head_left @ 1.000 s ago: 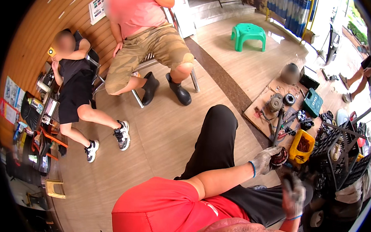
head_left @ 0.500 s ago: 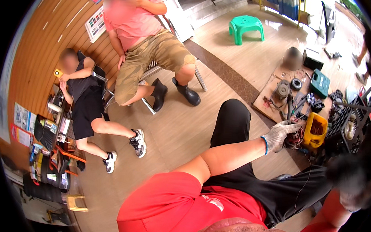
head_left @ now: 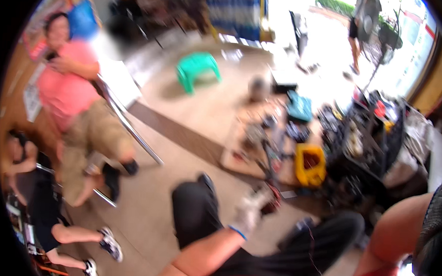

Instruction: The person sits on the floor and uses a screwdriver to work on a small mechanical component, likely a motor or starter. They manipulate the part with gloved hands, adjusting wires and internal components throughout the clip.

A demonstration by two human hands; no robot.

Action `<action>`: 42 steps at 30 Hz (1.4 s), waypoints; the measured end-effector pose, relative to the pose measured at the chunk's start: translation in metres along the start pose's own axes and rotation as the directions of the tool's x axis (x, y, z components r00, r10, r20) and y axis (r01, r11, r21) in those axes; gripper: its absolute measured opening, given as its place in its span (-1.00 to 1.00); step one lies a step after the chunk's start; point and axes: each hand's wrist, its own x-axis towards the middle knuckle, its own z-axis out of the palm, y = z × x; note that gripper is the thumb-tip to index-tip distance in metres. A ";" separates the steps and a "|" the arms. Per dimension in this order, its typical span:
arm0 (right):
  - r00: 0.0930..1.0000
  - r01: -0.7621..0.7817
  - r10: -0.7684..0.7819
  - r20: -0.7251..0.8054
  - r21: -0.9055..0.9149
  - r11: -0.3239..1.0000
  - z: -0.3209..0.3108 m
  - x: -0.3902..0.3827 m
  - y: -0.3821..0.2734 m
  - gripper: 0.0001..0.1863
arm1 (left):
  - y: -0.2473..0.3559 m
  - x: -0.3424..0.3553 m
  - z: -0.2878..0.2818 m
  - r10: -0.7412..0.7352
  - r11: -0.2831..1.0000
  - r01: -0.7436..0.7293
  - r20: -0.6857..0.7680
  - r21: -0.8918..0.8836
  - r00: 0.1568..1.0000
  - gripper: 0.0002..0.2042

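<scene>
My left hand (head_left: 248, 212), in a pale knit glove, grips a round red-brown wound part (head_left: 270, 203) beside my bent knees. A thin dark wire (head_left: 311, 245) hangs down over my right leg. My right arm (head_left: 383, 241) rises to the right edge, where a dark, close, blurred shape (head_left: 432, 229) covers or cuts off the hand, so its fingers are hidden. Just beyond my left hand are a board (head_left: 237, 154) with metal parts and tools, a yellow cut container (head_left: 309, 177) with red-brown pieces inside and a teal case (head_left: 298, 106).
Two seated people (head_left: 68, 95) (head_left: 40, 193) are at the left on metal-framed chairs. A green stool (head_left: 197, 67) stands behind the board. A black crate piled with items (head_left: 365, 145) is at right. Another person (head_left: 355, 40) stands by the bright doorway and a fan (head_left: 386, 36).
The view has swung sharply and blurred, shifting the seated people left and bringing more doorway in. My right hand has risen toward the right edge; my left still holds the wound part.
</scene>
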 end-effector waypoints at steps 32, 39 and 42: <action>0.153 -0.754 0.784 0.601 -0.442 0.486 0.505 -0.024 0.349 -0.58 | 0.013 0.011 -0.007 0.056 0.978 0.005 -0.288 0.206 0.956 -0.55; 0.176 -0.694 0.957 0.231 -0.660 0.287 0.547 -0.034 0.339 -0.60 | 0.011 0.014 -0.012 0.049 0.980 0.009 -0.282 0.200 0.958 -0.56; 0.256 -0.742 0.895 0.365 -0.520 0.424 0.484 -0.009 0.308 -0.61 | 0.012 0.004 -0.013 0.066 0.984 -0.010 -0.307 0.180 0.950 -0.59</action>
